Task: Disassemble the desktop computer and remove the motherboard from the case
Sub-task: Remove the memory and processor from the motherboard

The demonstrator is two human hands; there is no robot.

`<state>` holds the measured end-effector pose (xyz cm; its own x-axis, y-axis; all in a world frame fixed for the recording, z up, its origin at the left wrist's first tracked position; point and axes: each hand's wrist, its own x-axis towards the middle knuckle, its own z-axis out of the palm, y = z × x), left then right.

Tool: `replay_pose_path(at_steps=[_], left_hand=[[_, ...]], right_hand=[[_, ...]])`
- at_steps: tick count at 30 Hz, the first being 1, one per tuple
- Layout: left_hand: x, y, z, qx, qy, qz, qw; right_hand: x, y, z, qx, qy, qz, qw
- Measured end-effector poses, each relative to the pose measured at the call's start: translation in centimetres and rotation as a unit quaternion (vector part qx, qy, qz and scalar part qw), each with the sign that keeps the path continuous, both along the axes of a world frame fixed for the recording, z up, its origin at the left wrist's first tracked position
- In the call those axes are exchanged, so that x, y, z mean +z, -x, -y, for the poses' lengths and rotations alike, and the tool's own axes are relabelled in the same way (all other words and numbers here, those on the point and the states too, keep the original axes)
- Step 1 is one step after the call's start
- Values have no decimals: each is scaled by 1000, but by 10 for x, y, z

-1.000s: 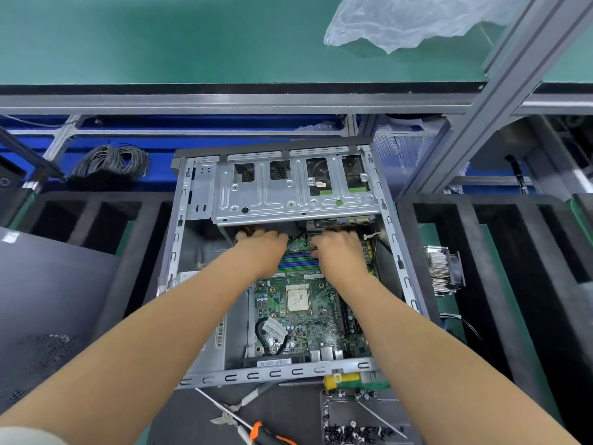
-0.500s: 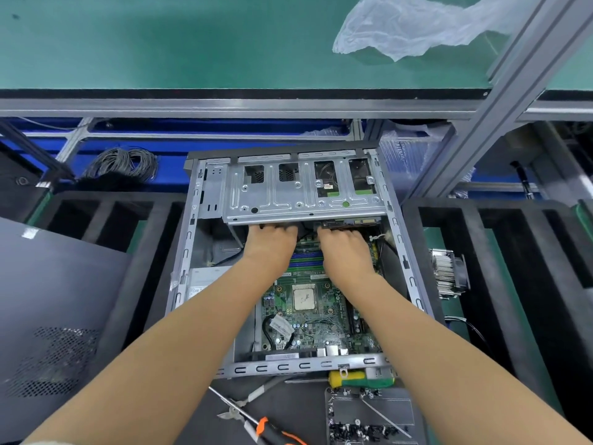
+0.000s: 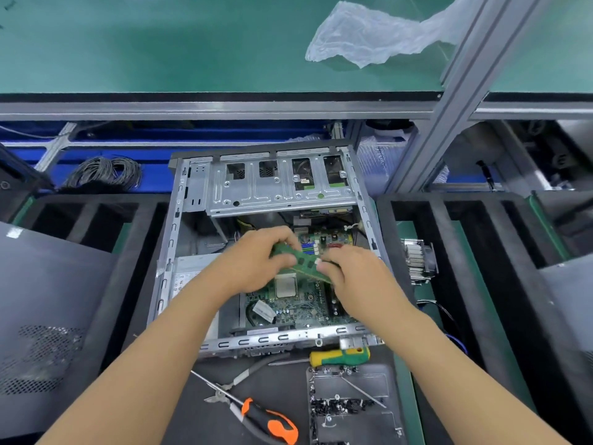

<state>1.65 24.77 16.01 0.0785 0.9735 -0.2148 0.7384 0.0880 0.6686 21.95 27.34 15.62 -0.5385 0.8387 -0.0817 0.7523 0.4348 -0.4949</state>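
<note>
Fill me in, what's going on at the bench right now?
A person is stripping an open computer case. Both hands hold a green memory stick above the motherboard: the left hand grips one end, the right hand the other. The motherboard sits inside the case, not yet removed. In front of the case lie a screwdriver, pliers and a tray of screws.

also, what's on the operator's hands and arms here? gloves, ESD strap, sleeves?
Nothing on either. The left hand and right hand are bare: no gloves, rings, watch or wrist strap visible. Both forearms are uncovered right down to the bottom of the frame; only a sliver of pale fabric, perhaps a short sleeve, showed at the left arm's base earlier and is out of view now.
</note>
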Motion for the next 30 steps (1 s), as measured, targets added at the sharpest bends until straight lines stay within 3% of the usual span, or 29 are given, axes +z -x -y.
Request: replay_pose_path(at_steps=[5,8,12,17,21,30], left_hand=[[20,-29,7,50,-22,237,970],[15,-43,7,85,-27,271,958],[-14,-43,13,113,2,162,980],[-51,-33,21,93,41,6,995],[-64,-28,19,118,48,-48,991],[-67,-14,14,142,100,-133,976]], right_hand=[[21,-38,15,-91,62,-157,981],[22,-67,17,-166,62,-219,960],[0,-116,11,-308,96,-295,900],[-80,-156,11,-421,189,-229,857],[-130,-155,15,-439,225,-149,857],[-148,-141,15,-430,148,-77,888]])
